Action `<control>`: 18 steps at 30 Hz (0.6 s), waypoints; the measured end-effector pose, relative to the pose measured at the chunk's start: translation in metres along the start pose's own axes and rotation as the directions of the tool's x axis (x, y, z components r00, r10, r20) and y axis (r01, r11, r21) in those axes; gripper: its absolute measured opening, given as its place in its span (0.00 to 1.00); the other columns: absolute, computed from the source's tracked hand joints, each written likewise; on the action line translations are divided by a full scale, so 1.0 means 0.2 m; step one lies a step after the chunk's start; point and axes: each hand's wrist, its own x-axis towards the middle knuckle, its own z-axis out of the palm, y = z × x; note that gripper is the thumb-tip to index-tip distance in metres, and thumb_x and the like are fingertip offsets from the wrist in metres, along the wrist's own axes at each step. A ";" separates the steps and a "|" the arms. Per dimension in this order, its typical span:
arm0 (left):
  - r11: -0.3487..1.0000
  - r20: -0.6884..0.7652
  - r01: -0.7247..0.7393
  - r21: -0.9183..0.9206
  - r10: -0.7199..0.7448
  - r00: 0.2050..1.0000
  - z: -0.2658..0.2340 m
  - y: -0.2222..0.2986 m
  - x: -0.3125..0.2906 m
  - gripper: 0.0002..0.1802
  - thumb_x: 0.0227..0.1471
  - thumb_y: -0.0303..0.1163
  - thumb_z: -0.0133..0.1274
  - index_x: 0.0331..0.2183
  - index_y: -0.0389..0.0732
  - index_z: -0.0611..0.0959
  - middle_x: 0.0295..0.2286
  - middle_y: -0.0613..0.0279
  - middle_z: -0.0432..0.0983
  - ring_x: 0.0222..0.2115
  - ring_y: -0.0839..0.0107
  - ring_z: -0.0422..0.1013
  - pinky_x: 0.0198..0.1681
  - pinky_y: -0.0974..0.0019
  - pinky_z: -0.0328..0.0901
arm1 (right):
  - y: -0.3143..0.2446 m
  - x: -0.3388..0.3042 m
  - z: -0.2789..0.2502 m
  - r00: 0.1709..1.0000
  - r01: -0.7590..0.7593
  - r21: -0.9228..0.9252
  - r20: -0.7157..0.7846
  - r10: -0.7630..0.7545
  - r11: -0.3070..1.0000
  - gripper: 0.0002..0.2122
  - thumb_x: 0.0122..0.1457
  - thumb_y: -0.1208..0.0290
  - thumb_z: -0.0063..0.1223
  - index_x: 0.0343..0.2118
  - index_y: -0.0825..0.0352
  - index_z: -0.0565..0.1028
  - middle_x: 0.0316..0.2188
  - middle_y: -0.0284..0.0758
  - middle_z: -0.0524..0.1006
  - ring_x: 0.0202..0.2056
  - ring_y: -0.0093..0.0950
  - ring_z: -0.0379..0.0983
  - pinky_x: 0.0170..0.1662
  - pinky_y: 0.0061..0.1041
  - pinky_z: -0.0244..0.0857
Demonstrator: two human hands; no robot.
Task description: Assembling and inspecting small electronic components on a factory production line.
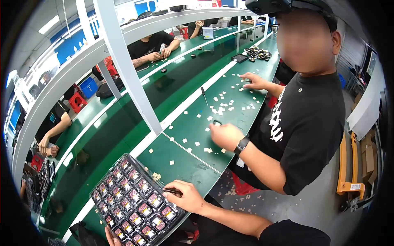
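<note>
Room lies over the tray (179, 215), white post (128, 65) beyond.

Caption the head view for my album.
Right hand holds a dark tool beside a tray of small devices, left hand at its edge; pale squares dot the green bench.

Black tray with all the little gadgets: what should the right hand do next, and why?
Maybe the right hand should move the thin dark tool over the nearest gadget in the black tray: it pinches that tool beside the right edge, while the left hand is at the lower left.
</note>
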 end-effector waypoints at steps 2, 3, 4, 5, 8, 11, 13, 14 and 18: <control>0.998 0.022 -0.051 0.025 0.050 0.998 -0.01 -0.02 0.02 0.30 0.67 0.33 0.43 0.63 0.22 0.64 0.62 0.38 0.62 0.63 0.52 0.61 0.68 0.54 0.51 | 0.01 -0.01 -0.01 1.000 -0.001 0.000 0.010 0.001 1.000 0.14 0.63 0.63 0.61 0.41 0.71 0.79 0.30 0.34 0.77 0.27 0.21 0.70 0.32 0.24 0.66; 0.999 0.018 -0.035 0.016 0.035 0.999 -0.02 -0.02 0.01 0.30 0.67 0.33 0.43 0.63 0.22 0.64 0.62 0.39 0.63 0.63 0.51 0.62 0.68 0.54 0.52 | 0.00 -0.03 -0.01 1.000 0.002 0.003 0.009 -0.002 1.000 0.14 0.62 0.63 0.62 0.41 0.70 0.79 0.30 0.34 0.77 0.27 0.21 0.70 0.32 0.24 0.66; 1.000 0.008 -0.021 0.009 0.021 1.000 -0.02 -0.01 0.01 0.30 0.67 0.34 0.44 0.63 0.22 0.64 0.62 0.39 0.63 0.62 0.51 0.62 0.68 0.54 0.52 | 0.00 -0.02 -0.01 1.000 0.009 0.010 0.013 -0.009 1.000 0.14 0.62 0.63 0.62 0.41 0.70 0.79 0.30 0.34 0.77 0.27 0.22 0.71 0.32 0.24 0.66; 0.999 -0.010 -0.028 0.037 0.028 1.000 -0.02 -0.02 0.00 0.31 0.66 0.35 0.44 0.62 0.22 0.66 0.61 0.39 0.65 0.61 0.51 0.64 0.67 0.54 0.54 | 0.01 -0.02 -0.01 1.000 0.018 0.001 0.012 -0.018 1.000 0.14 0.62 0.63 0.62 0.41 0.70 0.79 0.30 0.35 0.77 0.27 0.22 0.71 0.32 0.25 0.67; 0.993 -0.012 -0.079 0.088 0.080 0.997 -0.01 0.01 0.01 0.31 0.66 0.37 0.44 0.61 0.22 0.67 0.61 0.39 0.64 0.60 0.52 0.65 0.66 0.53 0.57 | 0.03 -0.02 0.00 0.999 0.043 0.036 0.032 -0.044 0.998 0.14 0.62 0.62 0.62 0.41 0.70 0.79 0.30 0.35 0.77 0.27 0.24 0.71 0.32 0.25 0.67; 0.987 0.001 -0.057 -0.148 0.058 0.998 -0.05 -0.12 0.04 0.36 0.63 0.40 0.44 0.63 0.22 0.62 0.60 0.39 0.65 0.59 0.56 0.67 0.64 0.56 0.58 | 0.04 -0.01 0.00 0.997 0.083 0.048 0.009 -0.083 0.995 0.14 0.63 0.64 0.60 0.44 0.70 0.77 0.32 0.36 0.76 0.28 0.25 0.70 0.33 0.27 0.66; 0.993 -0.032 -0.040 -0.112 0.036 0.999 -0.04 -0.13 0.05 0.35 0.65 0.38 0.43 0.64 0.23 0.62 0.61 0.39 0.64 0.60 0.56 0.66 0.65 0.56 0.57 | 0.00 -0.01 -0.04 0.996 0.083 0.087 -0.035 -0.080 0.993 0.13 0.62 0.68 0.60 0.45 0.70 0.76 0.31 0.36 0.75 0.27 0.25 0.70 0.33 0.26 0.66; 0.992 -0.024 -0.034 -0.124 0.031 0.999 -0.02 -0.10 0.05 0.35 0.64 0.39 0.44 0.63 0.22 0.62 0.61 0.39 0.64 0.60 0.56 0.65 0.65 0.56 0.57 | 0.01 0.00 -0.04 0.995 0.102 0.067 -0.029 -0.100 0.993 0.12 0.62 0.70 0.59 0.45 0.71 0.76 0.30 0.36 0.75 0.26 0.25 0.70 0.32 0.25 0.66; 0.993 -0.037 -0.039 -0.110 0.035 0.999 0.00 -0.11 0.06 0.35 0.63 0.38 0.47 0.62 0.21 0.65 0.59 0.40 0.68 0.58 0.57 0.68 0.64 0.56 0.59 | 0.04 0.00 -0.05 0.995 0.100 0.074 -0.028 -0.098 0.992 0.08 0.63 0.75 0.57 0.43 0.71 0.77 0.30 0.35 0.74 0.25 0.22 0.69 0.30 0.24 0.65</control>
